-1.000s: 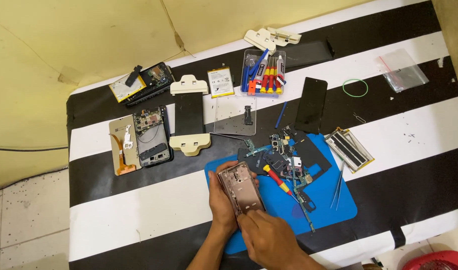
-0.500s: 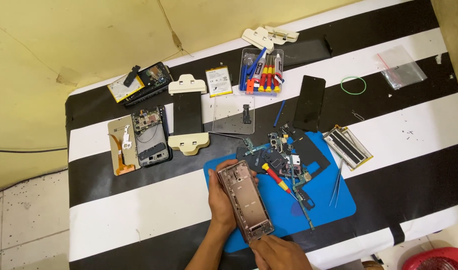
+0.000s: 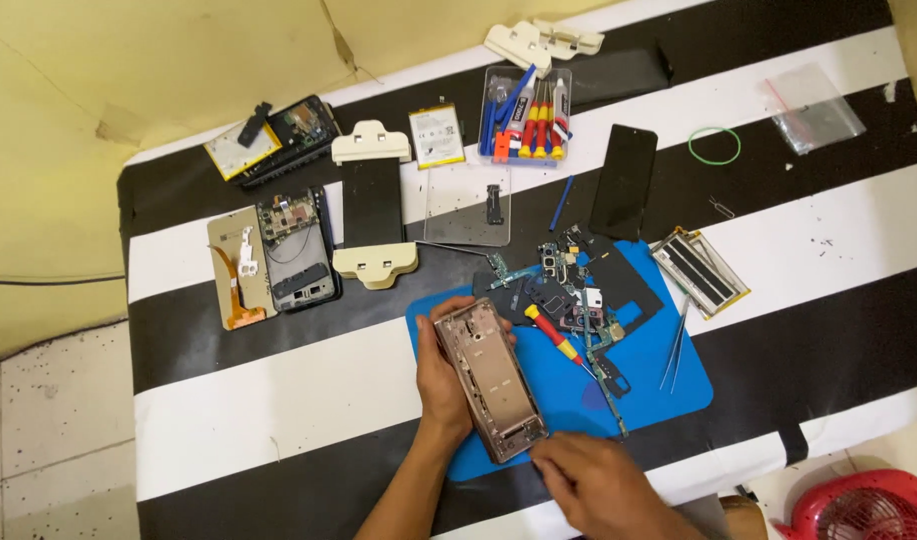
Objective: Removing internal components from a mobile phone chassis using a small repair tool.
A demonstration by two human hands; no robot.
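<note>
While the left hand [image 3: 447,372] grips one phone frame [image 3: 491,378] from its left side, fingers closed around the edges, the frame's long axis runs away from the person over the blue mat [image 3: 669,385]. One right hand [image 3: 589,478] touches its near end, fingers curled, holding nothing visible.

Two hands, left [image 3: 441,375] and right [image 3: 589,480], share one pink phone frame [image 3: 491,378]. The counter [image 3: 839,240] carries one blue mat [image 3: 659,380], one red-handled screwdriver [image 3: 552,334], one green rubber band [image 3: 715,145], two loose batteries [image 3: 438,135] [image 3: 241,150], and one black screen panel [image 3: 624,182].
</note>
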